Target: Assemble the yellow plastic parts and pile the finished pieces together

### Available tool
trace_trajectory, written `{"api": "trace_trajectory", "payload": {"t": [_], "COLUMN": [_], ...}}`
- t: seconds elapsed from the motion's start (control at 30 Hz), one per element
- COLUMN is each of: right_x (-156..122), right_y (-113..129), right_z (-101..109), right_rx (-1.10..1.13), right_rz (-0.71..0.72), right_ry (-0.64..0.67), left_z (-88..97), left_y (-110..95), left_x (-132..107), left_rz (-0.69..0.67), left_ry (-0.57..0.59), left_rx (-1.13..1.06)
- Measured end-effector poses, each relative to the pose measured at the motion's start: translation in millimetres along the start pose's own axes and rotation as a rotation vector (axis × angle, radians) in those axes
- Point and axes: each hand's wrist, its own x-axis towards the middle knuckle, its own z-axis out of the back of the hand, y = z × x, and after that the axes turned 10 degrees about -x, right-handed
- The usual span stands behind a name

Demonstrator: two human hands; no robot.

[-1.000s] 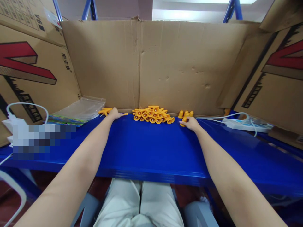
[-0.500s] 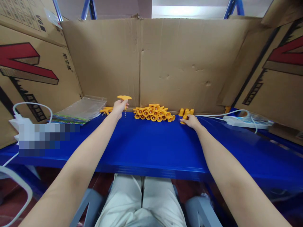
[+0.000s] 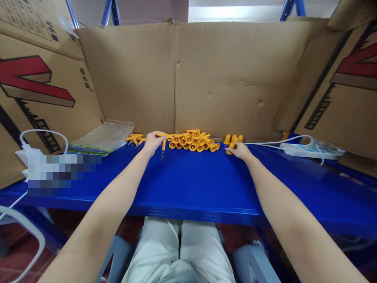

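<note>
My left hand (image 3: 153, 142) is closed on the handle of a yellow corkscrew (image 3: 163, 144), whose metal spiral points down above the blue table (image 3: 188, 184). Just left of that hand lie several more yellow corkscrews (image 3: 135, 139). A stacked pile of corkscrews with bell-shaped yellow covers (image 3: 193, 140) sits in the middle, its open ends facing me. On the right, my right hand (image 3: 240, 150) has its fingers around a yellow bell-shaped cover (image 3: 230, 150). Behind it several matching covers (image 3: 234, 139) stand upright. Part of the held cover is hidden by the fingers.
Tall cardboard (image 3: 224, 78) walls the back of the table. Clear plastic bags (image 3: 103, 133) lie at the left beside a white charger with a cable (image 3: 44, 130). A white power strip (image 3: 312, 151) and its cords lie at the right.
My left hand has come down and a little to the right with the corkscrew, its spiral now hanging in front of the pile. My right hand stays at the cover.
</note>
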Motion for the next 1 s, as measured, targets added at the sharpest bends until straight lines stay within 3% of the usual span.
{"api": "trace_trajectory", "payload": {"t": [0.17, 0.3, 0.47, 0.63, 0.8, 1.0], "right_x": [-1.5, -0.5, -1.9, -5.5, -6.0, -3.6], "right_y": [0.4, -0.7, 0.9, 4.0, 4.3, 2.5], "right_z": [2.4, 2.1, 3.4, 6.3, 6.6, 5.8], "right_rx": [0.004, -0.004, 0.003, 0.026, 0.022, -0.015], "right_rz": [0.005, 0.017, 0.017, 0.01, 0.013, 0.008], "right_ry": [0.018, 0.021, 0.018, 0.028, 0.022, 0.054], "left_z": [1.1, 2.4, 7.6, 13.9, 17.3, 18.5], "left_y": [3.6, 10.5, 14.1, 10.4, 2.2, -3.6], "left_x": [2.9, 5.3, 7.2, 8.0, 3.6, -7.6], "left_rz": [-0.033, -0.087, -0.135, -0.271, -0.189, -0.099], "left_ry": [-0.07, -0.051, 0.077, 0.315, 0.522, 0.591], "left_rx": [-0.019, 0.047, 0.259, 0.54, 0.699, 0.782]}}
